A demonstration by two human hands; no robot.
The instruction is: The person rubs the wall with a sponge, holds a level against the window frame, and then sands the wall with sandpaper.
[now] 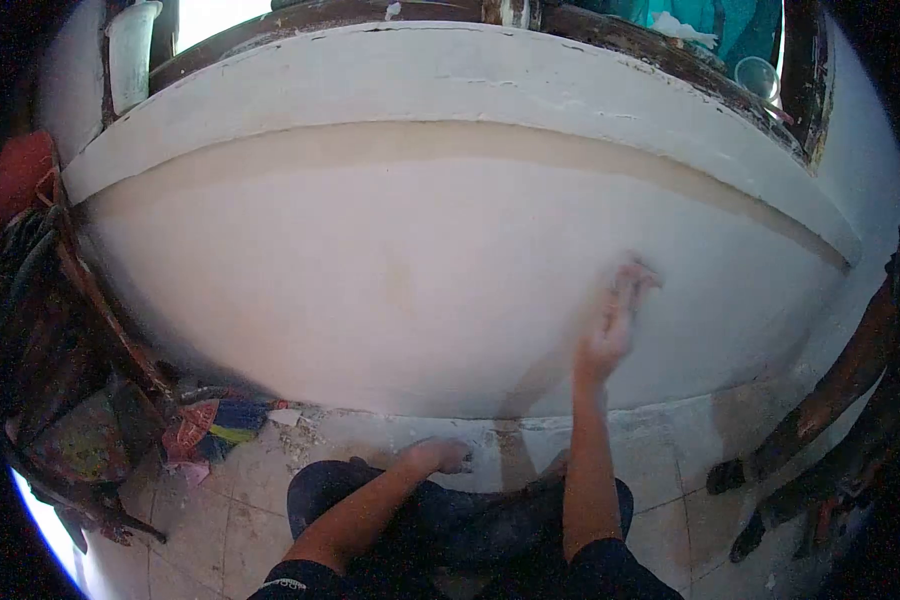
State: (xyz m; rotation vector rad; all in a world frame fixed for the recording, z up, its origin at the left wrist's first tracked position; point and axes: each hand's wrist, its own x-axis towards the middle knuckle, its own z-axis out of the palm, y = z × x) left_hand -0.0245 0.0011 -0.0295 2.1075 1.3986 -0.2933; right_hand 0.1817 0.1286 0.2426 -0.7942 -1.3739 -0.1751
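My right hand [613,325] presses its fingers against the white wall panel [450,260], right of the middle. Motion smears the fingers; a thin reddish-brown edge shows at their tips, and I cannot make out what it is. The arm casts a shadow on the wall to its left. Low down, over my knees, my left hand [438,457] rests with its fingers curled. A small dark spot shows at its fingertips, too small to name. Whitish dust or paint marks the right hand. The wall surface is pale, with faint beige patches.
Above the panel runs a white ledge [370,70], with a clear cup [757,76] at its right end and a white container [130,55] at its left. Crumpled colourful cloth or packaging [215,432] lies on the tiled floor [260,540]. Dark legs [805,435] stand at right.
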